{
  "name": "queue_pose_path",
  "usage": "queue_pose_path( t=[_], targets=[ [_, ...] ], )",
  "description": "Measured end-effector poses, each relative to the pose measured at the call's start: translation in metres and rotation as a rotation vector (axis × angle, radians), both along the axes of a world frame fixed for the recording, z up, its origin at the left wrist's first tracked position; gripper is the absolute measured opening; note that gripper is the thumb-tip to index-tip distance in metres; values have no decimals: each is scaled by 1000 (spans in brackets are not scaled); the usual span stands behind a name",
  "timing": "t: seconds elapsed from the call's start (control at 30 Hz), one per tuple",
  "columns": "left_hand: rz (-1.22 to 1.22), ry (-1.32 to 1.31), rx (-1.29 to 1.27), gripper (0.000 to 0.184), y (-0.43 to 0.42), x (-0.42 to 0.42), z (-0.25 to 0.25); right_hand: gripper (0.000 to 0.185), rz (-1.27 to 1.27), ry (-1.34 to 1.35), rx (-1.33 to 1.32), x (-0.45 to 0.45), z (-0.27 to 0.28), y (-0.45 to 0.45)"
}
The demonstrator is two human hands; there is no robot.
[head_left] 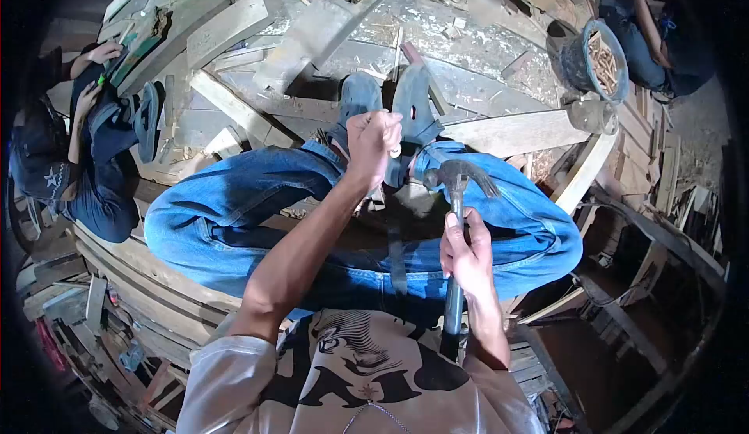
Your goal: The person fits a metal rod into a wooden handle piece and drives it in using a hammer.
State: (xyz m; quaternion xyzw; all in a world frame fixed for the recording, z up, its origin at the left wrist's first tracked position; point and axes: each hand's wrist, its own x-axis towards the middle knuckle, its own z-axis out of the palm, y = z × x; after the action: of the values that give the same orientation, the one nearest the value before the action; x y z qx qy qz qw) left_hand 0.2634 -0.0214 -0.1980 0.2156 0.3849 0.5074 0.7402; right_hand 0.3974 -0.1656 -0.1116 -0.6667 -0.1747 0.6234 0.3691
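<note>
My right hand [466,256] is wrapped round the dark handle of a claw hammer [453,309]. The hammer stands with its head up, over my right thigh, and its claw points right. In front of me, above the gap between my knees, my left hand [373,144] is closed in a fist. Whatever its fingers hold, if anything, is hidden or too small to name. My blue jeans [234,192] and dark clogs [411,94] lie below and beyond the hands.
Loose planks [519,132] and wood scraps cover the floor ahead. A bucket [619,48] of small wood pieces stands at the right, beside another person's legs. On the left sits a person in dark clothes [105,200], hands near a green-edged board [140,59]. Stacked timber [148,278] lies behind.
</note>
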Motion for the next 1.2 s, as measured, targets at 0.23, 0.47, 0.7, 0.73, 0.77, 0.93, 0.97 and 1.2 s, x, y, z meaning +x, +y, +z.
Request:
queue_pose_path(
  t=[0.23,0.47,0.7,0.73,0.77,0.93,0.97,1.2],
  targets=[
    [-19,-20,16,36,-1,4,-12,17,26,-39,4,0,-1,1],
    [-27,-35,92,34,1,6,-21,19,24,-12,-8,-1,-6,0],
    [-54,48,40,29,0,11,-27,20,16,-4,2,0,-12,-6],
    [-70,20,82,29,1,10,-30,20,19,-3,-20,-1,-10,-5],
    [-72,18,88,29,1,9,-33,20,23,-2,-40,-2,-9,-4],
    [-173,169,123,28,-2,8,-35,18,21,-3,-11,-1,-9,-2],
    [-184,221,107,27,-4,9,-37,19,81,-92,-7,1,-12,-3],
    [-301,560,358,34,-5,13,-24,30,183,-326,87,3,-24,-4]
  ],
)
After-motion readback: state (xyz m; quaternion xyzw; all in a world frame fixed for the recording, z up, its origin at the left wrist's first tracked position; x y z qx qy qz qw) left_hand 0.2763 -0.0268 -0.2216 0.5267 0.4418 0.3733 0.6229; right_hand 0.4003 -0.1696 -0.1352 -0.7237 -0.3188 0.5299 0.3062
